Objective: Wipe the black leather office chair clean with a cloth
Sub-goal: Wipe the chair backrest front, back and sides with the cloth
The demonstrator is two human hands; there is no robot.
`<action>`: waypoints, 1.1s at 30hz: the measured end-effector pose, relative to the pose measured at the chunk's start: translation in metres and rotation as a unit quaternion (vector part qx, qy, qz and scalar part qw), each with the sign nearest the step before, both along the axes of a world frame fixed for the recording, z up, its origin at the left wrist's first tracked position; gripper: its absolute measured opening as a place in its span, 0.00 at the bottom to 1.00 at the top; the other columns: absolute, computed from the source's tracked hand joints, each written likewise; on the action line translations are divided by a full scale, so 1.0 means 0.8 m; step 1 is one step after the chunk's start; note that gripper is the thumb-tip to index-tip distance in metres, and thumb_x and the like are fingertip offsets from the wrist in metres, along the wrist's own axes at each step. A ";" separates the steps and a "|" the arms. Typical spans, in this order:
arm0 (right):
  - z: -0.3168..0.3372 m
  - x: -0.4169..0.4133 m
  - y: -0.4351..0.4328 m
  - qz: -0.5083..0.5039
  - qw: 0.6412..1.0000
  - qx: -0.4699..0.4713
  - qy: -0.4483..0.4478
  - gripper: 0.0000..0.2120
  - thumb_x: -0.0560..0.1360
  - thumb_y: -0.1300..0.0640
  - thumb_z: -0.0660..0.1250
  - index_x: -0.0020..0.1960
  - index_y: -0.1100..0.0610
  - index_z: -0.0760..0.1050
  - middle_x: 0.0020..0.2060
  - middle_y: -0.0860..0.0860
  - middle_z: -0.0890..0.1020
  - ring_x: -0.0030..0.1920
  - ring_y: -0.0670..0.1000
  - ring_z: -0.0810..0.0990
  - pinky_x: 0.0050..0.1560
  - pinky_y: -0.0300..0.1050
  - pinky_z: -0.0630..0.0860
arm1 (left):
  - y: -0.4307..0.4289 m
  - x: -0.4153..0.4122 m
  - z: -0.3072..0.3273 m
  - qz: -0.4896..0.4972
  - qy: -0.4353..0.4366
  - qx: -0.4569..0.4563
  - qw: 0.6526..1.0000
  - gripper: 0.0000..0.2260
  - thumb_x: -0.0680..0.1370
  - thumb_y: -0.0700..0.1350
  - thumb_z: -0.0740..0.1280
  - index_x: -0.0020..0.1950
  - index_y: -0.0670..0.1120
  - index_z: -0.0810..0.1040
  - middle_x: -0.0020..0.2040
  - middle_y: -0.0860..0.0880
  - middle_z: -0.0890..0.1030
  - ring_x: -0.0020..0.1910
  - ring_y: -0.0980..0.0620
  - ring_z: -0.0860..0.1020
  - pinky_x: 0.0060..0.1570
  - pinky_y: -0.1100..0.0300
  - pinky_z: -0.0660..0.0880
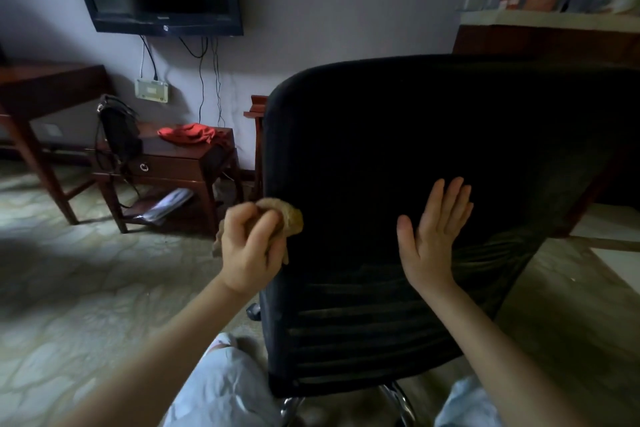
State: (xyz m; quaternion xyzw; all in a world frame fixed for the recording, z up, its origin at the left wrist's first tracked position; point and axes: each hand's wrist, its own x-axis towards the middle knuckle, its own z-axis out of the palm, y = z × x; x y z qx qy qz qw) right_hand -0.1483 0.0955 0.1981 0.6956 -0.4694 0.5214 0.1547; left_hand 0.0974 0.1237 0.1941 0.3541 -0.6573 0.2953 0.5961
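Head view: chair (415, 135) stands right in front of the person, back side toward them, backrest filling the middle of the frame. Left hand (249, 246) is at the backrest's left edge, grip closed tight round a wadded tan cloth (289, 218); the wad touches the edge and a tail hangs below the fist. Right hand (433, 236) is spread flat with straight fingers, holding nothing, palm at the mid backrest; looks like bracing, contact not certain. Risks: chair sits on a chrome base (398, 399), so a hard sideways wipe could spin or roll it if the right hand isn't pressing. A small wad means a small contact patch, so missed strips are likely. Dim room and black surface hide leftover dust.
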 end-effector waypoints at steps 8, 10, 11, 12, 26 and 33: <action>-0.003 0.004 -0.005 -0.010 1.000 -0.028 -0.002 0.29 0.81 0.42 0.43 0.75 0.46 0.32 0.73 0.41 0.32 0.74 0.46 0.32 0.72 0.47 0.32 | 0.010 0.016 -0.095 0.041 -0.173 -0.003 0.984 0.06 0.80 0.42 0.59 0.52 0.47 0.74 0.48 0.45 0.68 0.44 0.46 0.70 0.44 0.57 0.70; -0.003 0.004 -0.006 -0.013 0.999 -0.031 -0.001 0.29 0.81 0.42 0.43 0.75 0.46 0.32 0.73 0.41 0.32 0.74 0.46 0.33 0.72 0.48 0.32 | 0.015 0.020 -0.086 0.051 -0.217 -0.008 0.975 0.07 0.80 0.40 0.59 0.53 0.49 0.74 0.49 0.45 0.69 0.44 0.47 0.70 0.44 0.57 0.70; -0.003 0.004 -0.007 -0.017 0.999 -0.034 0.000 0.29 0.81 0.42 0.43 0.75 0.46 0.32 0.74 0.41 0.32 0.74 0.47 0.33 0.72 0.48 0.32 | 0.016 0.021 -0.077 0.055 -0.242 -0.016 0.969 0.08 0.79 0.40 0.59 0.54 0.49 0.74 0.49 0.46 0.69 0.44 0.47 0.70 0.44 0.57 0.70; -0.004 0.005 -0.007 -0.021 0.999 -0.037 0.001 0.29 0.81 0.42 0.43 0.75 0.46 0.32 0.74 0.42 0.32 0.74 0.47 0.33 0.73 0.49 0.32 | 0.017 0.022 -0.067 0.058 -0.260 -0.026 0.964 0.08 0.79 0.39 0.60 0.55 0.49 0.75 0.49 0.46 0.69 0.45 0.47 0.71 0.45 0.56 0.70; -0.010 0.020 -0.006 -0.021 0.998 -0.052 0.019 0.29 0.82 0.44 0.44 0.75 0.47 0.32 0.73 0.42 0.32 0.74 0.47 0.32 0.72 0.50 0.32 | 0.001 -0.026 -0.026 0.136 -0.073 -0.098 0.983 0.05 0.77 0.41 0.66 0.51 0.50 0.76 0.47 0.48 0.70 0.42 0.49 0.71 0.42 0.56 0.69; -0.012 0.039 -0.003 -0.040 0.995 -0.068 0.061 0.30 0.81 0.45 0.46 0.76 0.50 0.33 0.74 0.45 0.32 0.74 0.50 0.32 0.72 0.53 0.32 | -0.008 -0.033 -0.150 0.078 -0.259 -0.025 0.962 0.10 0.80 0.40 0.58 0.59 0.49 0.74 0.52 0.48 0.71 0.45 0.51 0.72 0.44 0.57 0.70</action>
